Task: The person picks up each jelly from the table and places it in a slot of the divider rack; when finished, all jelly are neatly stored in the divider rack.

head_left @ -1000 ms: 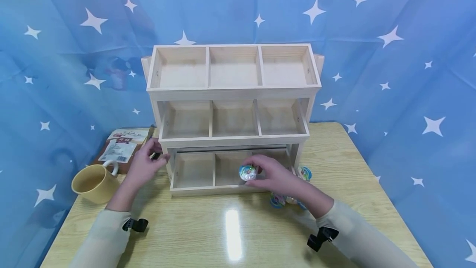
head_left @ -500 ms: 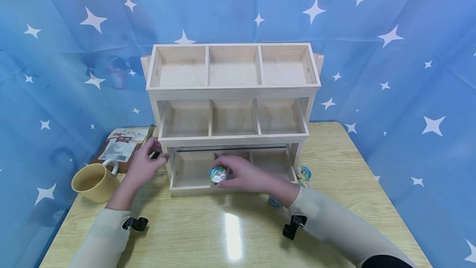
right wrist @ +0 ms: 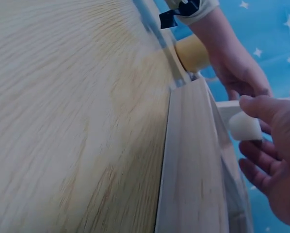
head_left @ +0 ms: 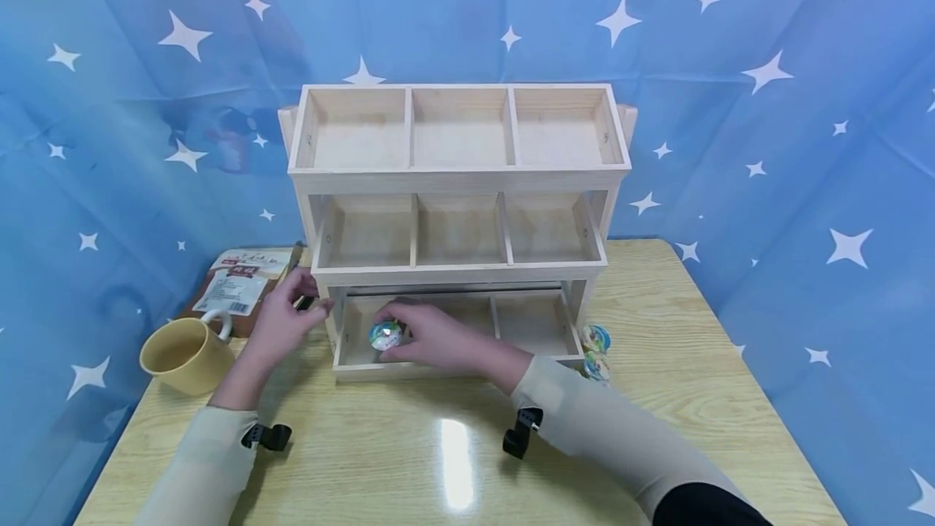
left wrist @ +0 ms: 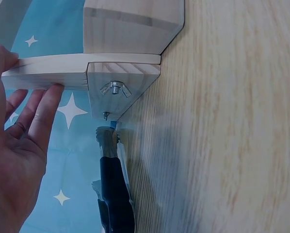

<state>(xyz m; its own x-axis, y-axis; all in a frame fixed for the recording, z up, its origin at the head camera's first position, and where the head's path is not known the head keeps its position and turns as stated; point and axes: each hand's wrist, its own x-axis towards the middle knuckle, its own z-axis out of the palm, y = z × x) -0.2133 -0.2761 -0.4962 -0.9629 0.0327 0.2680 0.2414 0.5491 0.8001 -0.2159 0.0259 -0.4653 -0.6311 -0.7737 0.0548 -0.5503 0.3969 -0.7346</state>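
Observation:
A pale wooden three-tier rack stands on the table, each tier split into three compartments. My right hand pinches a small cup with a shiny foil lid, which looks like a jelly cup, over the bottom tier's left compartment. In the right wrist view this cup shows a whitish body between thumb and fingers. At the rack's left side is my left hand. The left wrist view shows its thumb and fingers on opposite faces of the rack's wooden side piece.
Similar foil-lidded cups lie by the rack's lower right corner. To the left are a yellow mug and a brown-and-white packaged bag. A black-handled object lies behind the left hand. A starred blue cloth hangs behind.
My right hand has carried the foil-lidded cup leftward, from the middle compartment of the bottom tier to the left one. My left hand has stayed at the rack's side.

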